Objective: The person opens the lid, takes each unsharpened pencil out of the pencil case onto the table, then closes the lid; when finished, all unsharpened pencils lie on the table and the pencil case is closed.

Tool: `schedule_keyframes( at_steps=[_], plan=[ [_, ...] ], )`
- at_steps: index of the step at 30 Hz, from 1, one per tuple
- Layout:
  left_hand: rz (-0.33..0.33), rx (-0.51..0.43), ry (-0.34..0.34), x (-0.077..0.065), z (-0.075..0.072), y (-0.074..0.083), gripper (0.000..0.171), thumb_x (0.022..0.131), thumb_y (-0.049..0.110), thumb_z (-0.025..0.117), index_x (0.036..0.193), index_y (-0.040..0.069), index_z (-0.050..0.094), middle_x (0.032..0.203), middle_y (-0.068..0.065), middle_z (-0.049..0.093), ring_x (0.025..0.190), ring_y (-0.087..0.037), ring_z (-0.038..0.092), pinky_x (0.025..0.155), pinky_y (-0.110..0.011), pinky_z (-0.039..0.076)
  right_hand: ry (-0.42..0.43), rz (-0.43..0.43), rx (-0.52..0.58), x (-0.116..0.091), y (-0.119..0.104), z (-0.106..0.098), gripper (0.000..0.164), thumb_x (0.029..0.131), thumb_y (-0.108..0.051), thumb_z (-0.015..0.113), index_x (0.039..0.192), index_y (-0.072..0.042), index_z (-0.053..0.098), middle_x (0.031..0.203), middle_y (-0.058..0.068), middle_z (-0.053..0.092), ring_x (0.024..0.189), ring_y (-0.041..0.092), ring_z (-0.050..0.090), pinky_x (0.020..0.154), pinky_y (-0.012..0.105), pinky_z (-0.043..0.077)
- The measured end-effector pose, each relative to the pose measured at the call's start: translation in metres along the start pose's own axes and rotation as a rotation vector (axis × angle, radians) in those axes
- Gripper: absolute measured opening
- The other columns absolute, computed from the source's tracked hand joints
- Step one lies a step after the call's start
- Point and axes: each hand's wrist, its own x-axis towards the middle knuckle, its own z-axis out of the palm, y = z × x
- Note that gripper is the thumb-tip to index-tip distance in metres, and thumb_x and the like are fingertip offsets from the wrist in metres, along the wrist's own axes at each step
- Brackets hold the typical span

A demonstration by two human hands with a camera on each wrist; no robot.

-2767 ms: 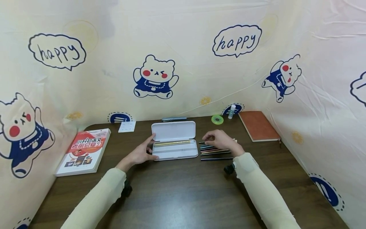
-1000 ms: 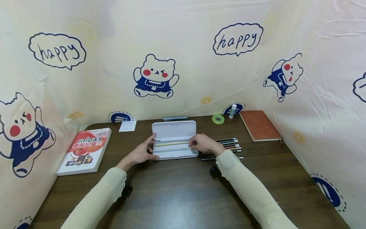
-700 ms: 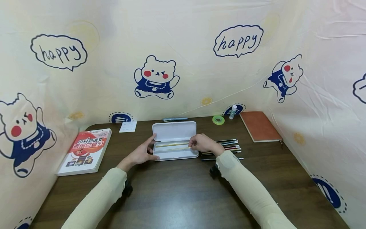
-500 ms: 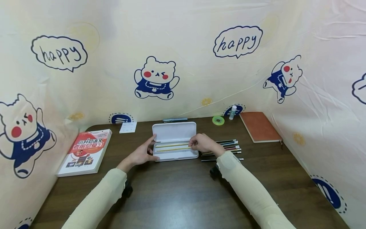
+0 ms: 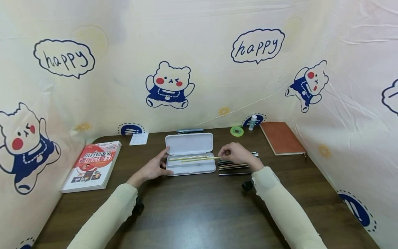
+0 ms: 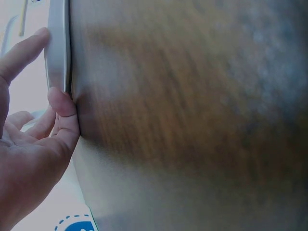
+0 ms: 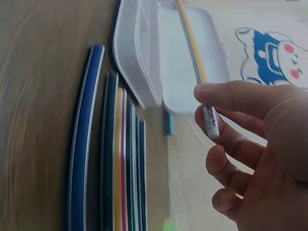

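Observation:
A white pencil case point(image 5: 189, 168) lies with its lid point(image 5: 189, 143) raised, one yellow pencil point(image 5: 174, 159) in the back compartment. My left hand point(image 5: 150, 168) holds the case's left end, thumb at the front corner and a finger up by the lid. Just past the right end, my right hand point(image 5: 237, 153) pinches another yellow pencil point(image 7: 191, 41) close to its white eraser point(image 7: 213, 131). This pencil reaches leftward over the case. Below the right hand, several dark and coloured pencils point(image 5: 233, 166) lie side by side, partly hidden by it. One dark blue pencil point(image 7: 85, 134) lies apart, nearer the front.
Behind the case are blue pens point(image 5: 190, 130). Green tape point(image 5: 237, 131), a glue stick point(image 5: 252, 122) and a brown notebook point(image 5: 283, 138) occupy the back right. On the left lie a thick book point(image 5: 93, 166) and a white paper slip point(image 5: 139, 138). Printed cloth point(image 5: 211, 69) surrounds the table.
From over the loose pencils, my right hand went left to the case, took hold of a yellow pencil, then drew back right with it. My left hand has stayed at the case.

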Motion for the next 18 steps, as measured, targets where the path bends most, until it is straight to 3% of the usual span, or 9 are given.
schedule_keyframes(
  at_steps=[10,18],
  plan=[
    [0.016,0.003,-0.005,0.000,0.000,-0.001,0.111,0.082,0.033,0.083,0.162,0.026,0.005,0.150,-0.016,0.045,0.100,-0.022,0.052,0.084,-0.034,0.042,0.021,0.069,0.031,-0.041,0.028,-0.020,0.008,0.091,-0.015,0.072,0.098,-0.014,0.076,0.097,-0.003,0.074,0.086,0.013,0.061,0.079,0.034,0.050],
    [0.012,0.015,-0.004,-0.001,-0.001,0.000,0.110,0.083,0.033,0.082,0.162,0.025,0.005,0.150,-0.017,0.044,0.101,-0.023,0.052,0.084,-0.035,0.043,0.004,0.098,0.041,-0.079,0.049,-0.026,0.006,0.090,-0.015,0.073,0.094,-0.016,0.076,0.091,-0.006,0.072,0.082,0.012,0.059,0.078,0.032,0.049]
  ],
)
